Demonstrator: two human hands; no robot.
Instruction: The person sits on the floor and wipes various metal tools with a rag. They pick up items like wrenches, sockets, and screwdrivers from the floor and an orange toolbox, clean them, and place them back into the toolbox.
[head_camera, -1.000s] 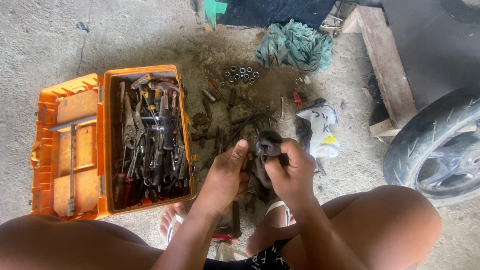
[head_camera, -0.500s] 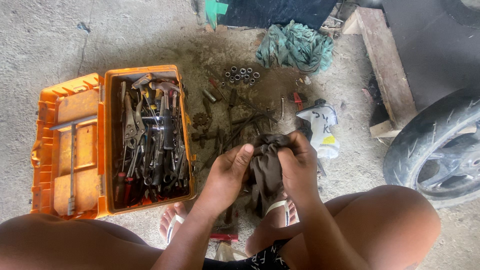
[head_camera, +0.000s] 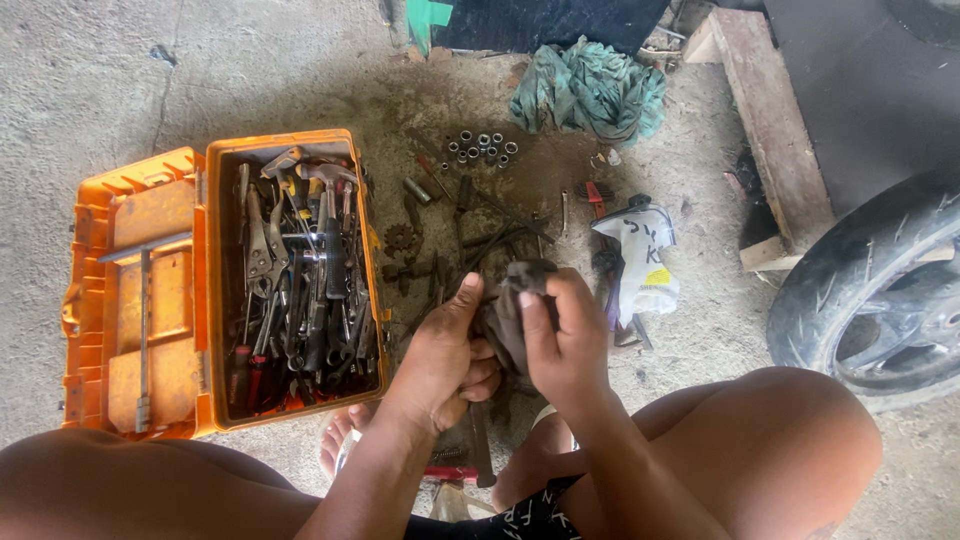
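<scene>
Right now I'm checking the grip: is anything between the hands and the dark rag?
Nothing visible: the left hand and right hand both clutch the dark rag directly, bunched between them.

The toolbox (head_camera: 215, 290) is bright orange, its open lid (head_camera: 135, 295) the same orange with a grey metal bar across it, and the tools inside (head_camera: 300, 280) are mostly dull silver and dark steel, a few with red handles at the near end. The rag (head_camera: 515, 310) between the hands is dark brown-grey. The crumpled cloth (head_camera: 590, 90) farther off is faded teal-green. The plastic bottle (head_camera: 640, 255) is white with a yellow patch and dark marks. The small sockets (head_camera: 482, 148) are shiny silver. The tyre (head_camera: 880, 290) is black with grooved tread, the plank (head_camera: 770, 120) pale wood, the concrete floor (head_camera: 100, 80) light grey, stained dark brown beneath the scattered parts.
</scene>
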